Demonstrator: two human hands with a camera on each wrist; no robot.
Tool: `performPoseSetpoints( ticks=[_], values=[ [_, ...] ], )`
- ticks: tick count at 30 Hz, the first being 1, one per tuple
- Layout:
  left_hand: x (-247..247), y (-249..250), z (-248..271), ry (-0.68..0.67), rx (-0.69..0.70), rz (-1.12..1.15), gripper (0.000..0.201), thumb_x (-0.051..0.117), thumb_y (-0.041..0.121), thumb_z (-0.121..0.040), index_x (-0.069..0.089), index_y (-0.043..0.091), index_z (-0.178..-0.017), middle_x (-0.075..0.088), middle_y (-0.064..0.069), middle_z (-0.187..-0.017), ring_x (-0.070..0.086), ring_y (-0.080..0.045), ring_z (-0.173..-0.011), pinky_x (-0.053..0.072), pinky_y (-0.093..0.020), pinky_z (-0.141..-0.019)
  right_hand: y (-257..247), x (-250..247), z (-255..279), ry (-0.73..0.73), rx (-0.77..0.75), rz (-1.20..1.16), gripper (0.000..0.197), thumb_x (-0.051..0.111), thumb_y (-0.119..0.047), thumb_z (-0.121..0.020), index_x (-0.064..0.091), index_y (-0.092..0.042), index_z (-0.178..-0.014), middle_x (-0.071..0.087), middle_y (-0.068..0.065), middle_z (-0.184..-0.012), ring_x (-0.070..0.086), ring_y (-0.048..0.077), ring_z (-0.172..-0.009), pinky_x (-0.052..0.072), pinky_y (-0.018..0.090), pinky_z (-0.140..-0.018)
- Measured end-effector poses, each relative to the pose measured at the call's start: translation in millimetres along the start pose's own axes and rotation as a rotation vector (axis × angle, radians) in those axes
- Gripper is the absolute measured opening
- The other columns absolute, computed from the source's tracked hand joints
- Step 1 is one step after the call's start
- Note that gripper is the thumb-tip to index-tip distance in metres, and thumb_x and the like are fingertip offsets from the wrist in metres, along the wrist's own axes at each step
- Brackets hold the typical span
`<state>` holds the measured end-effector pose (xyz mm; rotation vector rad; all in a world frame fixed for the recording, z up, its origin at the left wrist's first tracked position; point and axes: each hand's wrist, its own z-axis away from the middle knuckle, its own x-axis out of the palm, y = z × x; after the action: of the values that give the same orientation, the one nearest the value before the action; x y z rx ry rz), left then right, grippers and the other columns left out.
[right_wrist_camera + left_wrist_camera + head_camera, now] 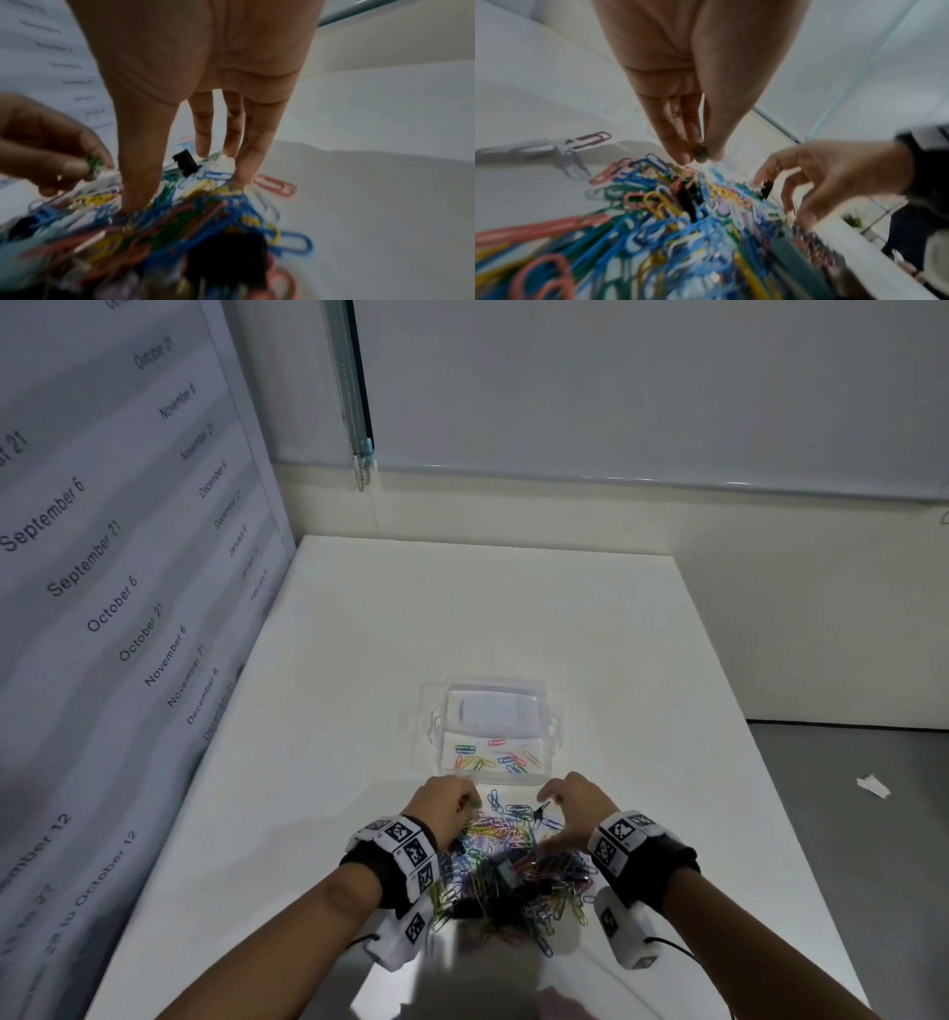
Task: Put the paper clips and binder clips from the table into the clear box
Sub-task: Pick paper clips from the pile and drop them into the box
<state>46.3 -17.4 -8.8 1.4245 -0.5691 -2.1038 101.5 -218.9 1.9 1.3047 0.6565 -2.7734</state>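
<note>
A heap of coloured paper clips (513,860) mixed with black binder clips lies on the white table just before the clear box (552,737). Several coloured paper clips (493,760) lie inside the box. My left hand (470,806) hovers over the heap's far left edge and pinches a green paper clip (700,155) between thumb and fingertips. My right hand (547,819) is spread over the heap's far right side, thumb and fingertips (243,174) pressing into the clips. A small black binder clip (186,164) lies between its thumb and fingers, not gripped.
A printed calendar sheet (128,557) covers the wall along the table's left edge. A white paper scrap (873,785) lies on the grey floor to the right. Bare white table surface (462,608) stretches beyond the box to the back wall.
</note>
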Motion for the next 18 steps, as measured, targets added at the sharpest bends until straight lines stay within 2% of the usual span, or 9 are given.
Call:
performPoseSetpoints(
  ticks=[3,5,7,9,11,13,15,17,18],
  values=[
    [-7,3,-3,0.048,-0.019,0.14,0.017,0.055,0.015,-0.091,0.067,0.008,-0.101,0.068,-0.008,-0.107,0.062,-0.021,-0.099,0.05,-0.032,-0.093,-2,10,1,-0.019,-0.004,0.025,0.032,0.078,-0.026,-0.065,0.05,-0.032,-0.077,0.036,-0.01,-0.078,0.042,0.014,-0.082,0.029,0.011,-0.056],
    [-14,7,-6,0.057,-0.037,0.231,0.016,0.053,0.012,-0.092,0.065,0.007,-0.102,0.067,-0.009,-0.103,0.063,-0.02,-0.093,0.052,-0.034,-0.093,-3,13,1,-0.042,-0.018,-0.009,0.036,0.073,-0.019,-0.069,0.043,-0.037,-0.063,0.041,-0.015,-0.069,0.046,0.014,-0.077,0.028,0.009,-0.053],
    [-22,13,-11,0.053,-0.059,0.35,0.015,0.05,0.009,-0.093,0.063,0.005,-0.1,0.066,-0.009,-0.095,0.063,-0.015,-0.078,0.055,-0.034,-0.088,-5,12,3,-0.042,-0.026,-0.047,0.033,0.068,-0.015,-0.072,0.046,-0.037,-0.062,0.052,-0.014,-0.066,0.05,0.011,-0.071,0.037,0.011,-0.057],
    [-30,18,-18,0.056,-0.076,0.439,0.013,0.048,0.006,-0.094,0.061,0.006,-0.097,0.067,-0.009,-0.089,0.061,-0.013,-0.067,0.058,-0.033,-0.079,-8,7,6,-0.004,-0.024,-0.078,0.02,0.062,-0.011,-0.075,0.059,-0.03,-0.069,0.066,-0.003,-0.076,0.055,0.011,-0.069,0.047,0.019,-0.066],
    [-37,22,-25,0.071,-0.093,0.471,0.016,0.045,0.005,-0.095,0.059,0.005,-0.102,0.066,-0.008,-0.085,0.06,-0.014,-0.062,0.057,-0.026,-0.067,-10,-1,9,0.055,-0.016,-0.096,0.023,0.055,-0.006,-0.077,0.067,-0.025,-0.076,0.073,0.004,-0.09,0.062,0.015,-0.074,0.048,0.019,-0.07],
    [-41,22,-32,0.086,-0.127,0.506,0.023,0.04,0.003,-0.097,0.058,0.003,-0.11,0.065,-0.01,-0.089,0.058,-0.015,-0.061,0.056,-0.018,-0.059,-12,-10,11,0.074,0.0,-0.14,0.022,0.057,-0.003,-0.078,0.072,-0.019,-0.08,0.074,0.006,-0.093,0.068,0.019,-0.078,0.053,0.022,-0.071],
    [-42,20,-37,0.093,-0.14,0.496,0.028,0.037,0.002,-0.097,0.058,0.001,-0.115,0.063,-0.013,-0.095,0.06,-0.018,-0.066,0.058,-0.021,-0.067,-15,-21,11,0.099,0.01,-0.195,0.015,0.062,-0.003,-0.078,0.074,-0.011,-0.083,0.074,0.009,-0.093,0.07,0.021,-0.076,0.055,0.02,-0.066],
    [-43,17,-39,0.075,-0.139,0.452,0.032,0.037,0.001,-0.096,0.058,0.0,-0.12,0.065,-0.017,-0.105,0.064,-0.025,-0.084,0.055,-0.036,-0.09,-19,-33,10,0.148,0.002,-0.219,0.014,0.063,-0.003,-0.079,0.074,-0.009,-0.086,0.074,0.009,-0.095,0.066,0.015,-0.075,0.048,0.011,-0.059],
    [-44,16,-38,0.061,-0.141,0.432,0.034,0.038,-0.001,-0.094,0.057,0.001,-0.122,0.064,-0.018,-0.114,0.063,-0.027,-0.097,0.05,-0.039,-0.098,-22,-39,9,0.172,-0.006,-0.232,0.015,0.063,-0.003,-0.08,0.074,-0.009,-0.088,0.073,0.01,-0.096,0.063,0.013,-0.075,0.044,0.008,-0.058]
  ],
)
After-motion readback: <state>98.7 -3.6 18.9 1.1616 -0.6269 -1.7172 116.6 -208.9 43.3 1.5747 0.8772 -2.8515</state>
